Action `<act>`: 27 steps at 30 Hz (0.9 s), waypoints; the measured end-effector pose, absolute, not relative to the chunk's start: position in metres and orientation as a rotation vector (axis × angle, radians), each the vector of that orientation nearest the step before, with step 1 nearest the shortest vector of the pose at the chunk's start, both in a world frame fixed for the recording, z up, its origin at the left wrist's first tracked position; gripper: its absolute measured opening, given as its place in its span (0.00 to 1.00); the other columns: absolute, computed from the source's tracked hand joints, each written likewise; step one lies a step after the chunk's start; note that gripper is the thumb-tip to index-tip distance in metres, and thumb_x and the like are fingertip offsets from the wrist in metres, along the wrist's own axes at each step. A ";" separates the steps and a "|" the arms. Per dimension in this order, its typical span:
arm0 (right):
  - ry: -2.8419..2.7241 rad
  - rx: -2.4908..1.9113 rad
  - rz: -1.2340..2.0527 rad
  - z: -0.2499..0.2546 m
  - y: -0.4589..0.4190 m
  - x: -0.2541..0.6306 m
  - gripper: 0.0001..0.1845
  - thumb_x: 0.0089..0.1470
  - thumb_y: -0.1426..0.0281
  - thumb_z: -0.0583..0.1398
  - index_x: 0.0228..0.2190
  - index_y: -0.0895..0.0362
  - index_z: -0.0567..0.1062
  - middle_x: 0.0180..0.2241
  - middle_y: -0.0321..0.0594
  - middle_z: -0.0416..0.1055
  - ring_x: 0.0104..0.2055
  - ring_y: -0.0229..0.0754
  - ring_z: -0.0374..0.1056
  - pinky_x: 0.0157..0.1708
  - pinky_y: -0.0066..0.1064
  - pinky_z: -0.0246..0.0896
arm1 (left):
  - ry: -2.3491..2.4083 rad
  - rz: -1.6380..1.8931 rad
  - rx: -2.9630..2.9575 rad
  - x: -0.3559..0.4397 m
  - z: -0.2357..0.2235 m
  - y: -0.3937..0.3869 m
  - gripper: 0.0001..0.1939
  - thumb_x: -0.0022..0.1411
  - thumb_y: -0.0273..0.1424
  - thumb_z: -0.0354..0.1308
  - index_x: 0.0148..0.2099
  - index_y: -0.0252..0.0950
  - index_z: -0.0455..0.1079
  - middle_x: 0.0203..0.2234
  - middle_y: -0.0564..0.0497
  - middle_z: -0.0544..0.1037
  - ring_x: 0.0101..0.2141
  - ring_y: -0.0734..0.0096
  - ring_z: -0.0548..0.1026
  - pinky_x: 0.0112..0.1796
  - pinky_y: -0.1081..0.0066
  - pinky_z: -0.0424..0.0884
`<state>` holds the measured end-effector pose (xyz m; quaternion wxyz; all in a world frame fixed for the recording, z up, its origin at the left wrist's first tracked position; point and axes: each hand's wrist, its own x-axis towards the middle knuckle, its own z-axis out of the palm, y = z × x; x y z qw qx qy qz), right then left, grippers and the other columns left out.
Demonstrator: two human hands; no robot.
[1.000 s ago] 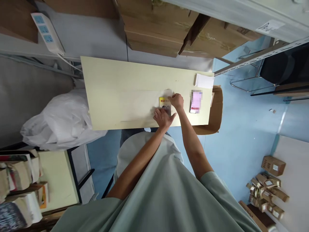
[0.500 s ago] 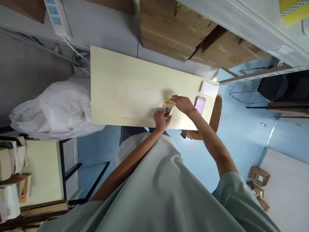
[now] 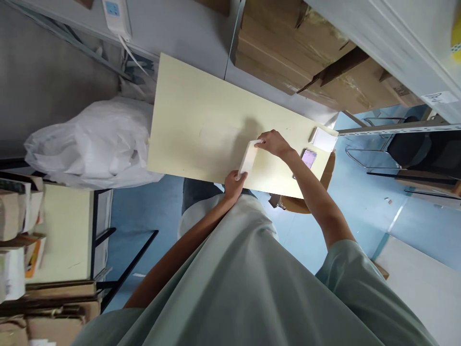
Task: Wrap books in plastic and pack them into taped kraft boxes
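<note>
Between my two hands is a book (image 3: 248, 160) raised on edge, so a cream strip of page edges faces up and its cover is out of sight. My left hand (image 3: 234, 185) is closed on its near end, with the thumb over the edge. At the far end my right hand (image 3: 274, 143) pinches a corner. Below them lies the pale yellow table (image 3: 194, 105), on which a shadow falls just left of the book. Whether the book touches the tabletop I cannot tell.
A phone (image 3: 309, 157) and a white stack of paper or cards (image 3: 324, 139) lie at the table's right end. White plastic bags (image 3: 93, 144) bulge at the left. Cardboard boxes (image 3: 281, 53) stand behind, and books (image 3: 16, 206) sit on a table at lower left.
The book, earlier low over the table with its yellow picture cover showing, is now turned up on edge. My right hand has closed on its far corner. The camera view has shifted.
</note>
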<state>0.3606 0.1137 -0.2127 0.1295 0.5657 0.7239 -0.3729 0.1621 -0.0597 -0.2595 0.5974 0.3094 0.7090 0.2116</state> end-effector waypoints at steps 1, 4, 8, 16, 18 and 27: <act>2.102 1.644 -1.060 -0.216 0.115 0.355 0.13 0.70 0.66 0.65 0.46 0.59 0.88 0.49 0.50 0.86 0.53 0.56 0.78 0.56 0.43 0.70 | 1.663 0.482 0.665 0.160 -0.262 -0.058 0.12 0.65 0.39 0.66 0.33 0.39 0.76 0.31 0.48 0.85 0.41 0.56 0.85 0.44 0.65 0.77; 2.077 1.667 -0.984 -0.228 0.114 0.342 0.14 0.71 0.67 0.63 0.48 0.60 0.87 0.52 0.53 0.84 0.54 0.57 0.77 0.57 0.44 0.69 | 1.651 0.465 0.517 0.157 -0.270 -0.051 0.15 0.68 0.40 0.64 0.31 0.38 0.77 0.29 0.46 0.85 0.37 0.57 0.86 0.41 0.66 0.77; 2.023 1.782 -0.941 -0.242 0.109 0.335 0.13 0.70 0.67 0.63 0.47 0.59 0.86 0.53 0.54 0.82 0.52 0.57 0.76 0.56 0.45 0.71 | 1.590 0.340 0.526 0.150 -0.282 -0.037 0.16 0.69 0.43 0.65 0.33 0.37 0.79 0.30 0.44 0.87 0.31 0.57 0.86 0.39 0.64 0.79; 1.948 1.915 -0.926 -0.260 0.105 0.330 0.13 0.66 0.69 0.65 0.50 0.58 0.84 0.48 0.53 0.83 0.52 0.59 0.78 0.59 0.52 0.74 | 1.692 -0.081 1.442 0.119 -0.275 -0.002 0.18 0.72 0.46 0.62 0.44 0.34 0.81 0.40 0.31 0.85 0.51 0.34 0.84 0.56 0.45 0.77; 1.937 1.955 -0.918 -0.262 0.104 0.326 0.15 0.66 0.69 0.66 0.52 0.59 0.83 0.48 0.54 0.82 0.53 0.59 0.78 0.59 0.51 0.75 | 1.694 0.042 1.682 0.119 -0.272 0.011 0.16 0.73 0.35 0.57 0.56 0.32 0.78 0.57 0.26 0.80 0.64 0.33 0.76 0.64 0.41 0.71; 1.787 2.656 -0.960 -0.257 0.025 0.323 0.31 0.70 0.60 0.62 0.69 0.57 0.66 0.65 0.62 0.70 0.52 0.56 0.80 0.52 0.48 0.79 | 1.243 0.182 2.006 0.113 -0.288 0.033 0.35 0.64 0.21 0.58 0.73 0.32 0.63 0.77 0.30 0.57 0.80 0.43 0.48 0.77 0.45 0.56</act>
